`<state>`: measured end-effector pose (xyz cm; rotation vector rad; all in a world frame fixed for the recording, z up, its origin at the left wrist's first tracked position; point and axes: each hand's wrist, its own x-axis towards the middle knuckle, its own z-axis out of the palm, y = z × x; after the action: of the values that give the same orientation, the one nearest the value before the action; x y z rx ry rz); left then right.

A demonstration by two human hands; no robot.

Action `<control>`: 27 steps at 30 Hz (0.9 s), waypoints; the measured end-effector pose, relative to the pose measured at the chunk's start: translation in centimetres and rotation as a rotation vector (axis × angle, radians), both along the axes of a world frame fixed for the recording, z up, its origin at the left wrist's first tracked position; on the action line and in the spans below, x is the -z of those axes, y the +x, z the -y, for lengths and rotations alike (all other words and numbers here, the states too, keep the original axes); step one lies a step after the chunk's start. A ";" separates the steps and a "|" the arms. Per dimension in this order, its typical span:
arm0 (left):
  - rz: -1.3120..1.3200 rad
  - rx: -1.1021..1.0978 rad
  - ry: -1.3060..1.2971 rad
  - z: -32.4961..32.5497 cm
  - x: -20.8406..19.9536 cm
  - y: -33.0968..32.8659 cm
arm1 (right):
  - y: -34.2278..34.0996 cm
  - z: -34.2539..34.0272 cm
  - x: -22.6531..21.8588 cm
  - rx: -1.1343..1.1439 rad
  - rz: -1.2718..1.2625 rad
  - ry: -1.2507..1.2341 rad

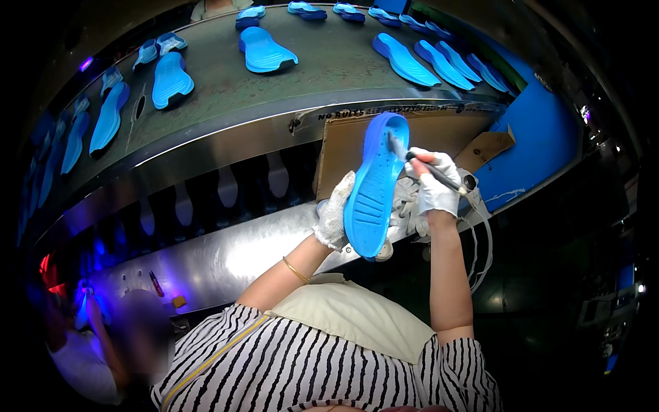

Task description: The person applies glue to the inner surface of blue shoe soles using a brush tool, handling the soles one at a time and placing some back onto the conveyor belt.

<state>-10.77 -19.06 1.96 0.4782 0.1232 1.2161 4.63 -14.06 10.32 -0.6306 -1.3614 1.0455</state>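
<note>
The left hand (334,214), in a white glove, is closed on a blue sole (375,187), gripping it along its left edge and holding it up on end with the treaded underside facing the person. The sole sits in the air just in front of a sheet of cardboard (343,147) that leans against the steel edge of the conveyor (226,123). The right hand (434,182), also gloved, is closed around a dark-handled brush (425,167); the bristle tip touches the upper right part of the sole. A gold bangle (296,270) circles the left wrist. A white cord (485,237) hangs just right of the right forearm. On the far belt lie many more blue soles (264,51), spread from left to right. Another person (103,357) sits at near left.
</note>
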 end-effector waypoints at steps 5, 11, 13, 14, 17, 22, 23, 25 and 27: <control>-0.088 -0.146 0.002 -0.7 -1.4 -1.1 | 1.0 2.8 -1.9 -0.010 0.742 0.701; -0.090 -0.184 0.039 -1.0 -2.1 -2.4 | 1.5 4.0 -4.2 -0.078 0.731 0.616; -0.052 -0.075 0.012 -0.8 -2.9 -2.0 | 1.0 1.7 -4.3 0.150 0.550 0.678; -0.039 -0.018 -0.002 -0.5 -3.2 -1.7 | 0.2 1.1 -4.6 0.232 0.416 0.638; -0.034 -0.015 0.004 -0.4 -3.8 -1.4 | -1.1 -0.7 -4.3 0.424 0.538 0.928; 0.028 0.012 0.165 -2.8 -4.8 -2.8 | -2.1 5.3 -2.5 0.078 0.566 0.793; 0.002 -0.021 0.147 -3.4 -5.4 -3.4 | -1.8 6.2 -3.1 0.031 0.559 0.728; 0.030 0.062 0.281 -4.3 -7.9 -4.6 | -0.5 6.0 -3.1 0.050 0.451 0.593; 0.062 0.017 0.321 -6.2 -11.6 -5.8 | 0.6 5.8 -3.9 0.204 0.402 0.574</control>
<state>-16.56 -12.84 13.59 0.7180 -0.1319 1.2381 5.23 -19.90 14.24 -0.5425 -1.8050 0.3343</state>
